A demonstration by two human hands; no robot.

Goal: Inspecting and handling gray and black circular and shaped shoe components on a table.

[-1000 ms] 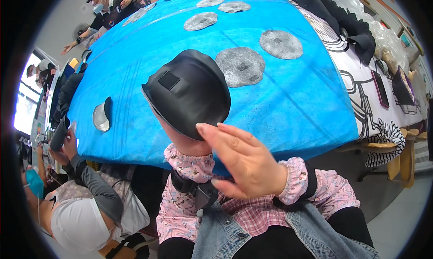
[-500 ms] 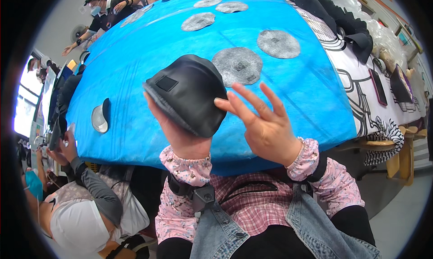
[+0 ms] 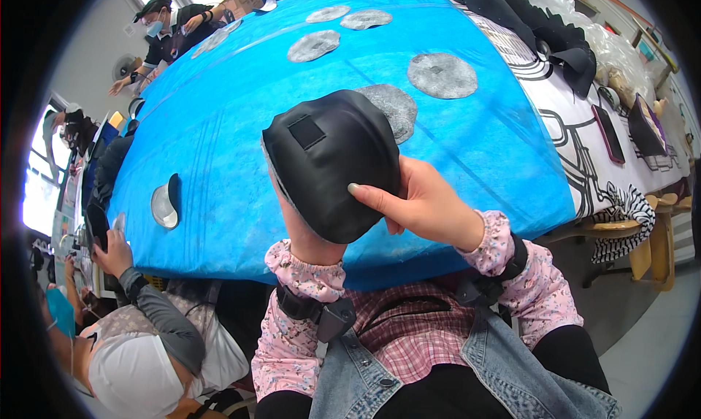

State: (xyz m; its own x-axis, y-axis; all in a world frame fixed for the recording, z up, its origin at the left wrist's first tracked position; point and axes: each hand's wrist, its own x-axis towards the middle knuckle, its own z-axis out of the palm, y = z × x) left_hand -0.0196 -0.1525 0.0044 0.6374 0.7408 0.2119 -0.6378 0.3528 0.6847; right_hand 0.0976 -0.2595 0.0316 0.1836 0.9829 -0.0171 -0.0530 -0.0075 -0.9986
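A soft, dome-shaped black cap piece [image 3: 343, 160] with a leathery surface and a small square patch [image 3: 307, 131] is up above the table in front of me. My left hand [image 3: 308, 242] supports it from behind and inside; that hand's fingers are hidden by the cap piece. With the thumb lying on the outer surface and the fingers behind, my right hand [image 3: 427, 206] pinches the right edge. Just beyond, a round grey piece [image 3: 400, 111] lies flat, partly covered by the cap piece.
Several more grey discs [image 3: 442, 76] rest on the blue table cover [image 3: 241, 156]. A curved visor [image 3: 165, 204] lies at left. A phone [image 3: 607, 133] and black items [image 3: 577, 63] are at right. One person [image 3: 164, 28] stands at the far left; another [image 3: 139, 353] works at near left.
My right hand has moved from spread fingers to a pinch on the cap piece's right edge. The cap piece has shifted a little right and turned, showing more of its outer face.
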